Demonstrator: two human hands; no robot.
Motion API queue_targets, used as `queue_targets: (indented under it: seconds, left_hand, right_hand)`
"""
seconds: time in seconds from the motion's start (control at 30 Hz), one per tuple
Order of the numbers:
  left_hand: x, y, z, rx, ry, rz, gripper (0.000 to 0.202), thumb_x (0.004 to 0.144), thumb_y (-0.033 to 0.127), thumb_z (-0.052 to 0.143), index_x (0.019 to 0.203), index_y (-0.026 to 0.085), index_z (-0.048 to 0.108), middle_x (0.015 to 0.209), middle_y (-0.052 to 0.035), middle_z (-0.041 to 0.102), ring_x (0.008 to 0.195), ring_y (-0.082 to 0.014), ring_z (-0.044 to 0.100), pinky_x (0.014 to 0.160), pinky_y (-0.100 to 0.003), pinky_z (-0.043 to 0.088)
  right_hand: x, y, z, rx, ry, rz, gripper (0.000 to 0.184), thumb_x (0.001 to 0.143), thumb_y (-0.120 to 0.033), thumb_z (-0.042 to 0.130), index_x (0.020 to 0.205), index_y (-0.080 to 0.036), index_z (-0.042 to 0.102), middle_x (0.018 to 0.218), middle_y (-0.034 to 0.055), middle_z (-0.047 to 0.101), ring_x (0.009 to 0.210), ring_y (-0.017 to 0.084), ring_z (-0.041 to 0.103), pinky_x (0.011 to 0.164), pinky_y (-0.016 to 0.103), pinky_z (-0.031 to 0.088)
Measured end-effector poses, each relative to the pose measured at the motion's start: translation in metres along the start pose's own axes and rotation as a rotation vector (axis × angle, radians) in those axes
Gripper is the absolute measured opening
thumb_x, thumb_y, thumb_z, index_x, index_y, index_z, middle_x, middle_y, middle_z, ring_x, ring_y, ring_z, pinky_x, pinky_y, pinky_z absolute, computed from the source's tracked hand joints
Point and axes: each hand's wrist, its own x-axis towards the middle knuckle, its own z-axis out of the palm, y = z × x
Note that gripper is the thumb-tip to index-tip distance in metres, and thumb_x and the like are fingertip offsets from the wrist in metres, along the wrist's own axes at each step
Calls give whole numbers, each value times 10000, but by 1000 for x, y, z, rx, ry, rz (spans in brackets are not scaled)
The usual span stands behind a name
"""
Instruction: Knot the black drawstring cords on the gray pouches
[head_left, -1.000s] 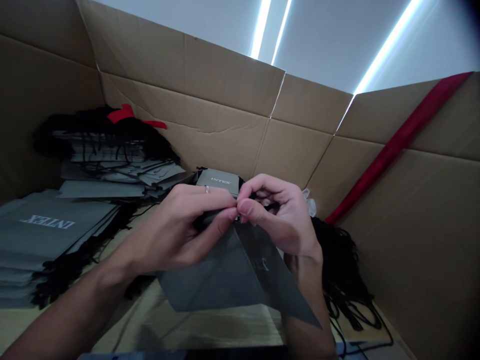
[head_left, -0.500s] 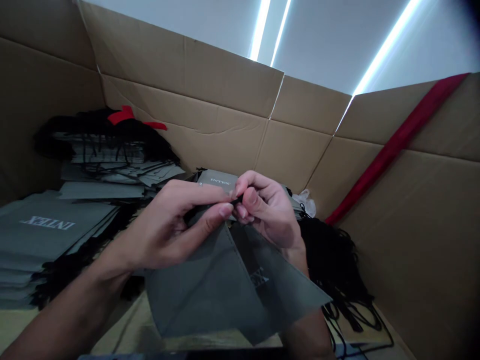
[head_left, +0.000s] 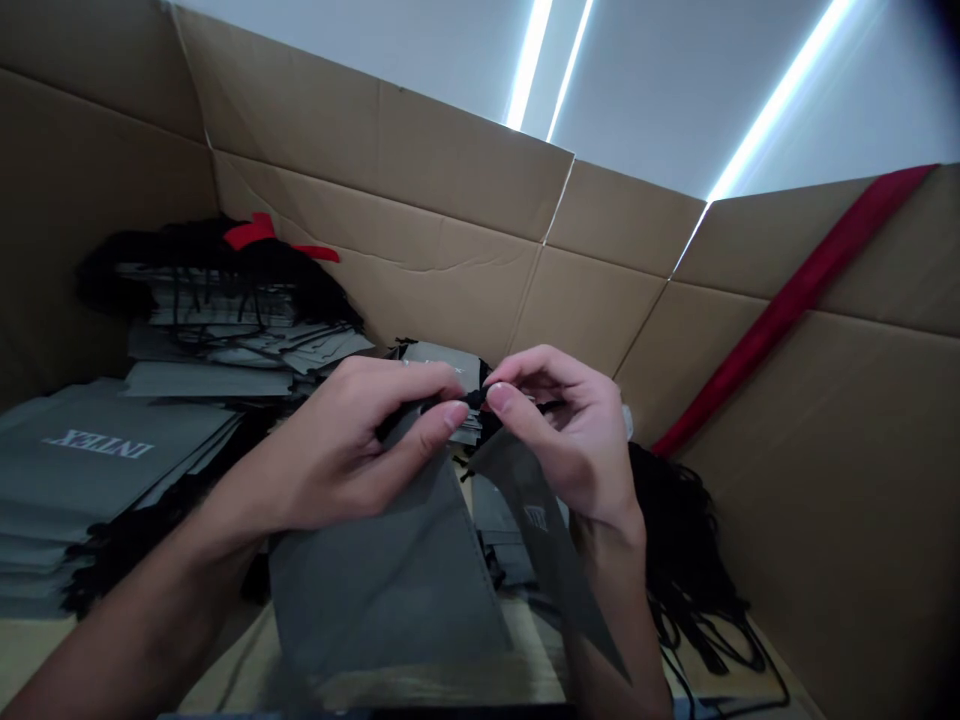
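Beside a stack of grey INTEX bags [head_left: 97,470], the left hand [head_left: 337,450] and right hand [head_left: 570,430] have their fingers [head_left: 454,415] clamped from both sides on a black cord [head_left: 472,399] at the top of a hanging grey bag [head_left: 382,580], with a heap of black cords [head_left: 682,530] near a cardboard box wall [head_left: 825,500].

My bare left hand [head_left: 337,450] and right hand [head_left: 570,430] ended in slim, bare forearms [head_left: 127,630], and my left fingers [head_left: 427,380] seemed to carry a thin silver ring [head_left: 405,362], though the dim view left that uncertain.
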Motion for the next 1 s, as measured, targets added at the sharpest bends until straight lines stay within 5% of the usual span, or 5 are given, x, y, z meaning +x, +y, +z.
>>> queue_targets:
  seconds: [0.13, 0.53, 0.8, 1.0]
  left_hand:
    - [0, -2, 8, 66, 33, -19, 126, 1124, 283, 632, 1163, 190, 708, 921, 30, 763, 735, -97, 665, 680, -218, 467]
    - [-3, -12, 23, 509, 97, 245, 180, 1122, 188, 545, 1026, 165, 695, 840, -21, 659, 657, -186, 567, 626, -352, 389]
    - [-4, -19, 23, 292, 101, 163, 180, 1179, 256, 528, 1064, 189, 649, 788, 22, 591, 638, -153, 550, 616, -303, 374]
    - [-3, -14, 19, 180, 56, 74, 143, 1162, 295, 592, 1115, 201, 689, 887, 9, 727, 734, -143, 667, 670, -258, 445]
  right_hand:
    - [0, -1, 1, -38, -12, -10, 132, 959, -354, 878, 970, -231, 833, 879, 9, 779, 717, 134, 654, 595, 235, 490]
    - [2, 0, 2, -82, -19, 15, 139, 973, -282, 815, 873, -198, 768, 761, -18, 675, 652, 107, 546, 554, 224, 423]
    - [2, -2, -13, 30, -89, 33, 245, 834, -241, 990, 1013, -222, 824, 897, -8, 775, 781, 125, 679, 652, 217, 520]
    - [0, -3, -10, -10, -87, 10, 100, 953, -274, 885, 984, -229, 801, 845, -26, 732, 704, 103, 617, 605, 218, 468]
